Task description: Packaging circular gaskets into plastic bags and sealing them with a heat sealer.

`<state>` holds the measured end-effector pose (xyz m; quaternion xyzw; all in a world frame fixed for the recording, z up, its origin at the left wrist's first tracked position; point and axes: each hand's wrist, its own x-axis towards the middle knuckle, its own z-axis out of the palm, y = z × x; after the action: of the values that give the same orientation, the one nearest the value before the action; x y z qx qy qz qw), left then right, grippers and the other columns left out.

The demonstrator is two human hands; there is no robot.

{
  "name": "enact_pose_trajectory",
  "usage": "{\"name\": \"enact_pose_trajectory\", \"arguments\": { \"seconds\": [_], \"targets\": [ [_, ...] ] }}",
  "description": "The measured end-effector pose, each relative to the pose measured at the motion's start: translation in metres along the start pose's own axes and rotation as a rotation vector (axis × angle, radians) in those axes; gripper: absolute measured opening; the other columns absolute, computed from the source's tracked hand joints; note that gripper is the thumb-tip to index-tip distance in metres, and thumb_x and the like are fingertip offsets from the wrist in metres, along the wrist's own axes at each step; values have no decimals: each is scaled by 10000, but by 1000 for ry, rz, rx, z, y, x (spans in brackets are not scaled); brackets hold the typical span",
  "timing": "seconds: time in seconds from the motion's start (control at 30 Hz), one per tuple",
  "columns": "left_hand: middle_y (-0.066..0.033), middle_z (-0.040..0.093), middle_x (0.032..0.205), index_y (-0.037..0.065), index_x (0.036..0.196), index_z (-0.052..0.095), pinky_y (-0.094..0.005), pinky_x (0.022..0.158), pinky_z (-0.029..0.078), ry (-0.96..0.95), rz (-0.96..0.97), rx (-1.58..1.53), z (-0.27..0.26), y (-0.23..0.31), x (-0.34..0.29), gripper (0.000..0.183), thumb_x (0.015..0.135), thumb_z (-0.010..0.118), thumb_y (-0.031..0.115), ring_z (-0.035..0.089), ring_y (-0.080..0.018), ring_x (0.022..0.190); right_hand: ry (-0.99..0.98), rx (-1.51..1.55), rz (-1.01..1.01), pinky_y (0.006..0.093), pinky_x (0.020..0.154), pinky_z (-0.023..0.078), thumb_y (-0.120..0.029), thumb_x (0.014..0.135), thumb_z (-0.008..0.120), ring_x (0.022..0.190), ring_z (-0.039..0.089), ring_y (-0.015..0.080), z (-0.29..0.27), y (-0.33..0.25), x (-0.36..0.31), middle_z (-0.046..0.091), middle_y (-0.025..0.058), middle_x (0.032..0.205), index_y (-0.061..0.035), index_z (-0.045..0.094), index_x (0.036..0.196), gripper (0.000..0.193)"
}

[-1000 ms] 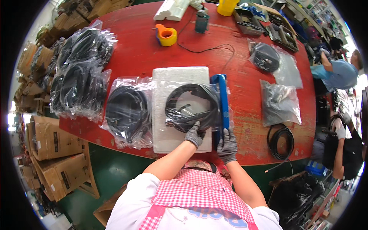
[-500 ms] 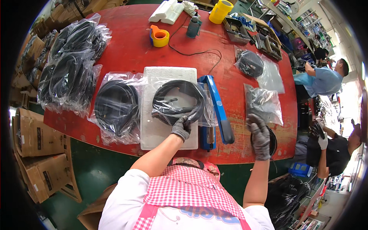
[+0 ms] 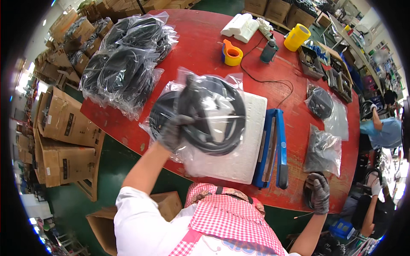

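Packing workshop: cartons [image 3: 64,123], bagged cables [image 3: 124,68], sealer [image 3: 271,149].

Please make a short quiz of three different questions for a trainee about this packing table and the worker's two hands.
1. True or false: the left hand holds a bagged black cable coil lifted above the white pad.
2. Which tool lies right of the white pad?
A. blue heat sealer
B. yellow tape roll
C. orange tape dispenser
3. Fill in: the right hand is at the table's ____ edge, on a loose black cable coil.

Key: 1 true; 2 A; 3 near.
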<state>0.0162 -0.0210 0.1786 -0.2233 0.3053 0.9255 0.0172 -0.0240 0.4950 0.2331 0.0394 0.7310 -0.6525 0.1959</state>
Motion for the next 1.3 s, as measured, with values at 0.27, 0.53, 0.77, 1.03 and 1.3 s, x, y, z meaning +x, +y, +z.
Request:
{"name": "enact_pose_trajectory", "arguments": {
  "seconds": [0.27,0.53,0.77,1.03,1.3],
  "targets": [
    [-108,574,1014,50,1177,441,-385,711,502,398,-112,642,-90,124,-5,552,737,667,295,574,-243,857,105,50,186,247,711,468,-192,840,556,801,563,124,6,37,18,582,42,903,-37,556,1012,231],
    [-67,546,1124,54,1206,446,-330,884,404,360,-354,942,-163,137,33,465,831,517,320,492,-192,1048,30,-6,217,242,733,453,-180,843,546,810,549,109,-8,59,28,578,32,882,-4,559,995,232],
    [-181,454,1160,17,1170,434,-346,948,330,538,-92,2403,-86,111,21,477,772,550,252,435,-329,1088,283,211,343,255,631,491,-245,825,556,733,568,141,-56,92,109,562,42,837,-36,463,1115,369],
    [-210,333,1307,32,1283,348,-373,1023,215,713,131,2305,-58,-3,11,556,828,473,327,296,-331,1217,462,1135,177,362,473,493,-296,871,430,528,536,231,-172,122,322,509,67,596,-96,490,762,235],
    [-201,368,1272,29,1273,353,-363,1006,237,817,276,2028,-36,-59,-17,553,799,508,269,328,-323,1184,651,1267,207,282,384,401,-397,783,574,445,457,170,-299,193,487,474,43,558,-148,503,837,264]
  ]
}}
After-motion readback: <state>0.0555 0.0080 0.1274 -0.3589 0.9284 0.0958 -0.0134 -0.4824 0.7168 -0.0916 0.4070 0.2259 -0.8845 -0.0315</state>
